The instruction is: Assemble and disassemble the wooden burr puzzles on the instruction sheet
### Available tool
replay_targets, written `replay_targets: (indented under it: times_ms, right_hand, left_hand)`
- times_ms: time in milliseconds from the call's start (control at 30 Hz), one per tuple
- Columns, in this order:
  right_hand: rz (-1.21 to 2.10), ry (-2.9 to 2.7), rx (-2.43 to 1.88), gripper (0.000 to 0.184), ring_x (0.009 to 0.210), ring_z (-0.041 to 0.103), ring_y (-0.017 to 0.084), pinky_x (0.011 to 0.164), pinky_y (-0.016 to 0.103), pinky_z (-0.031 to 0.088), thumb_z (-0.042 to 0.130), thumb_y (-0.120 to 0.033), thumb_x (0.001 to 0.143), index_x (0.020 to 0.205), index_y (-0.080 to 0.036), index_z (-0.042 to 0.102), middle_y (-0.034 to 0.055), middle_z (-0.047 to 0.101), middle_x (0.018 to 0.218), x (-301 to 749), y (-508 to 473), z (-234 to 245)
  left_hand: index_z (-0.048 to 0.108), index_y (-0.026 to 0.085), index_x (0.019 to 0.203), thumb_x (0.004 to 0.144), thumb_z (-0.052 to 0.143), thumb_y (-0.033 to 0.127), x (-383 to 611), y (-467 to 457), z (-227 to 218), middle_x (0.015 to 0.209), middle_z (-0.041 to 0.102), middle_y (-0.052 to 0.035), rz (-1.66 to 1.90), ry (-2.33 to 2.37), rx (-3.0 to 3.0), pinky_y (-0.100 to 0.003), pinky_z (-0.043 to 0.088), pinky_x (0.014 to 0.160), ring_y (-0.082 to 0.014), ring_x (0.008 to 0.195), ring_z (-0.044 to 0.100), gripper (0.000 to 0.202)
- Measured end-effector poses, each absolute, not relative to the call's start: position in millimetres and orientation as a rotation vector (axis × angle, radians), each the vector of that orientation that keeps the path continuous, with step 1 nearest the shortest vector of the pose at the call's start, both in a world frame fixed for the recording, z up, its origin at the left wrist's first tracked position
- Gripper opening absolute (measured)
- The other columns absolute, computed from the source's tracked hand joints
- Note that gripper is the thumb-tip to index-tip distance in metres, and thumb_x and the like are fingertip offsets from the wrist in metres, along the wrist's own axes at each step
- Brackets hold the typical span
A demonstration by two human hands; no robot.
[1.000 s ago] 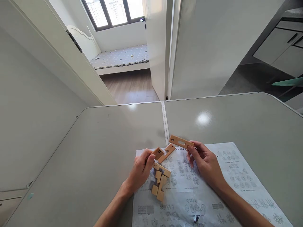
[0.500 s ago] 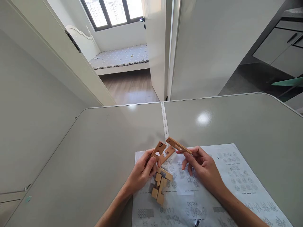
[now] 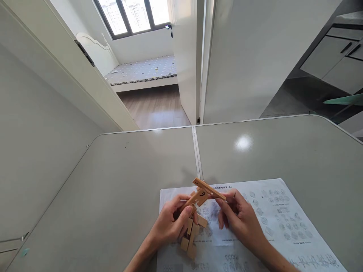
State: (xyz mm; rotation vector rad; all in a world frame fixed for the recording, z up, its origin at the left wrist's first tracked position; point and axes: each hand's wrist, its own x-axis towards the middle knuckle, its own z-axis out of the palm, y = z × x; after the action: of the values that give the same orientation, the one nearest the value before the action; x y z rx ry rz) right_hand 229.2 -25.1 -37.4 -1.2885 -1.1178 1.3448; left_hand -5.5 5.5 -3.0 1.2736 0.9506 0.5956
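My left hand [image 3: 168, 220] is closed on notched wooden puzzle pieces, one of them a piece marked 3 [image 3: 199, 197]. Behind that one, another piece is mostly hidden. Between thumb and fingers, my right hand [image 3: 242, 215] grips one end of a long slotted puzzle piece [image 3: 212, 190], whose far end crosses over the marked piece. The pieces in both hands look to be touching, though the exact fit cannot be made out. Just below my left fingers, several lighter wooden puzzle pieces [image 3: 192, 237] lie on a printed sheet [image 3: 266, 206].
The sheet, covered in small diagrams, lies on a grey-green table [image 3: 147, 162] with a seam [image 3: 196, 151] down its middle. Past the table's far edge are an open door [image 3: 185, 68] and a bed [image 3: 144, 71]. White cabinets [image 3: 326, 60] stand at the far right.
The piece marked 3 has turned and moved right, while the slotted piece in my right hand has come down across it. The gap between them has closed. My view has shifted slightly.
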Motion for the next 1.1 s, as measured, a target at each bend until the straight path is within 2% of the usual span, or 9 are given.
replay_targets:
  times_ms: [67,167,367,667,867,1100]
  right_hand:
    - [1.310,-1.160,-1.324,0.032,0.041,0.055,0.014,0.049,0.025,0.044,0.060,-0.053,0.106,0.103,-0.022,0.061,-0.0079,0.056,0.047,229,-28,-41]
    - [1.261,-1.187,-1.356,0.032,0.038,0.054,0.014,0.046,0.024,0.043,0.061,-0.053,0.106,0.101,-0.022,0.062,-0.0090,0.054,0.047,228,-30,-43]
    - [1.156,-1.285,-1.356,0.031,0.038,0.056,0.014,0.048,0.025,0.050,0.061,-0.052,0.105,0.098,-0.022,0.063,-0.0080,0.056,0.048,231,-29,-39]
    - [1.082,-1.173,-1.414,0.037,0.036,0.054,0.013,0.044,0.023,0.048,0.067,-0.059,0.099,0.092,-0.023,0.064,-0.0074,0.057,0.051,219,-33,-39]
    - [1.084,-1.152,-1.401,0.037,0.037,0.053,0.013,0.042,0.022,0.044,0.070,-0.061,0.097,0.094,-0.023,0.067,-0.0077,0.055,0.050,214,-37,-44]
    - [1.024,-1.182,-1.395,0.039,0.036,0.053,0.013,0.041,0.022,0.045,0.071,-0.063,0.095,0.095,-0.024,0.072,-0.0069,0.056,0.049,214,-37,-46]
  left_hand:
    - [0.056,0.021,0.117,0.105,0.053,0.061,-6,5,-2,0.082,0.073,-0.0033,0.573,0.960,1.273,-0.019,0.035,0.039,-0.0057,0.038,0.047,0.042]
    - [0.056,0.020,0.116,0.106,0.053,0.061,-6,6,-1,0.082,0.077,-0.0052,0.573,0.971,1.310,-0.020,0.038,0.042,-0.0075,0.041,0.051,0.043]
    - [0.056,0.018,0.112,0.107,0.053,0.057,-6,6,0,0.083,0.081,-0.0088,0.591,0.976,1.362,-0.020,0.040,0.049,-0.0104,0.050,0.057,0.039]
    - [0.056,0.018,0.112,0.107,0.054,0.058,-7,5,0,0.084,0.082,-0.0102,0.586,0.990,1.349,-0.022,0.045,0.058,-0.0153,0.064,0.067,0.040]
    - [0.061,0.018,0.112,0.104,0.058,0.058,-10,3,-4,0.082,0.081,-0.0088,0.617,1.003,1.347,-0.024,0.042,0.057,-0.0164,0.064,0.068,0.041]
    - [0.057,0.017,0.112,0.107,0.052,0.059,-11,3,-4,0.083,0.081,-0.0106,0.562,1.029,1.383,-0.023,0.040,0.056,-0.0147,0.061,0.063,0.042]
